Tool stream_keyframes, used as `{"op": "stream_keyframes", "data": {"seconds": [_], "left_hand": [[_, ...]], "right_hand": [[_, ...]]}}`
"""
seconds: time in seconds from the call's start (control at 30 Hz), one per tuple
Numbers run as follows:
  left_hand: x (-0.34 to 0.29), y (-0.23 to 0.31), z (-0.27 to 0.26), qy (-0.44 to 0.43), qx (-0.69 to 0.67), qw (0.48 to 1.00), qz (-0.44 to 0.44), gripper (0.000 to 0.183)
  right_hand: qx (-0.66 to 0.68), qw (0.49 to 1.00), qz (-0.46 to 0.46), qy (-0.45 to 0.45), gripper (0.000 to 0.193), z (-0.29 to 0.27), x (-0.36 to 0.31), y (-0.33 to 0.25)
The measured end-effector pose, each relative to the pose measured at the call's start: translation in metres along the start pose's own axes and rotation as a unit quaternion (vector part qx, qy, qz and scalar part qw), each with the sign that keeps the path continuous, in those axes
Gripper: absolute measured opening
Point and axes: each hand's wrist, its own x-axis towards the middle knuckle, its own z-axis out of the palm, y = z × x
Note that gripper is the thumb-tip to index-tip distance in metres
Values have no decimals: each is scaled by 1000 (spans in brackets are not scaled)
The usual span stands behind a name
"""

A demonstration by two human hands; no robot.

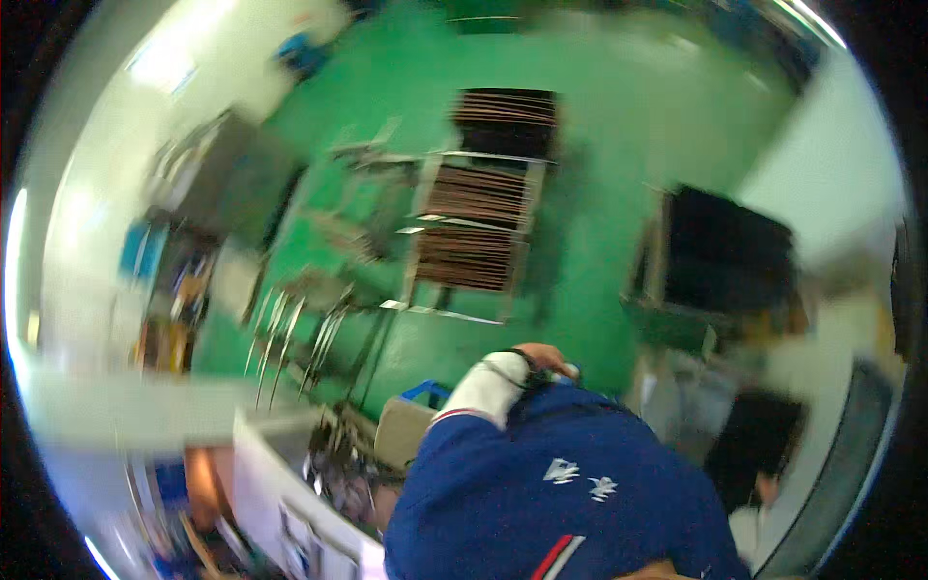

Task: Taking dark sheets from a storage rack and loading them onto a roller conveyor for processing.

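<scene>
My left hand (pixel 546 358) is bent in front of my blue jacket (pixel 599 474), with a dark band around its wrist and a white sleeve behind it. Its fingers look closed around something small and pale blue, too blurred to name. At the lower right, my right hand (pixel 767 488) shows as a small smeared patch above a white sleeve. Close to it is a dark flat-sided thing (pixel 759 440); whether the hand touches it cannot be made out.
Ahead on the green floor (pixel 590 232) stands a metal rack (pixel 474 193) with stacked brown and dark layers. A black bulky stack (pixel 730 251) is to its right. Metal frames (pixel 300 329) with upright rods, a grey cabinet (pixel 227 174) and a cluttered bench (pixel 290 464) lie left.
</scene>
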Motion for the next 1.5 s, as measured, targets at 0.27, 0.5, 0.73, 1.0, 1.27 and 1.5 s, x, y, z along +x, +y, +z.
{"op": "stream_keyframes", "data": {"seconds": [0.27, 0.5, 0.73, 1.0, 1.27, 1.5], "left_hand": [[47, 35, -8, -77, -69, 989, -102, 70], [73, 39, 0, -115, -9, 986, -119, 59], [119, 51, -2, -188, 103, 976, 30, 60], [109, 122, 8, -158, 169, 973, -25, 60], [100, 124, 8, -87, 112, 987, -79, 65], [97, 129, 19, -42, 25, 992, -118, 63]], "right_hand": [[-140, 943, 285, 98, 47, -59, -63, -93], [-136, 937, 253, 198, 40, -208, -129, -186], [328, 802, 279, 413, 41, -291, -204, -189], [626, 581, 170, 492, 17, -234, -205, -103], [750, 420, 106, 501, 13, -190, -128, -11], [777, 488, 172, 359, 34, -200, -93, 2]]}}
